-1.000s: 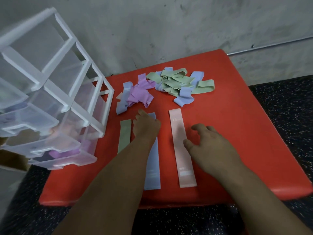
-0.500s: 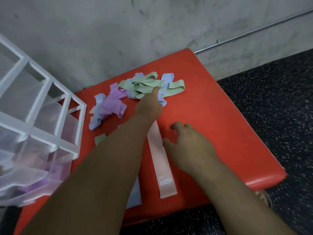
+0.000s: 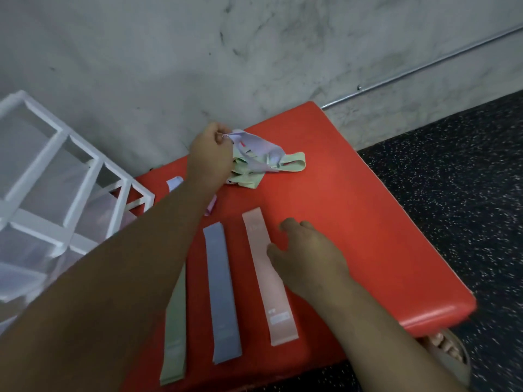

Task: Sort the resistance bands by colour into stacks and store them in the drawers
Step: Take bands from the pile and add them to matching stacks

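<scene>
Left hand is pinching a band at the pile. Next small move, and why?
Probably lift the pale blue band clear of the green tangle and lay it on the flat blue band: the left hand pinches one end, but the rest lies caught among the green ones.

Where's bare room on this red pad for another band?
Widest bare patch: the red pad right of the pink band and right hand, out to its edge. Crowded: the tangled pile the left hand pinches, and beside the drawer unit.
</scene>
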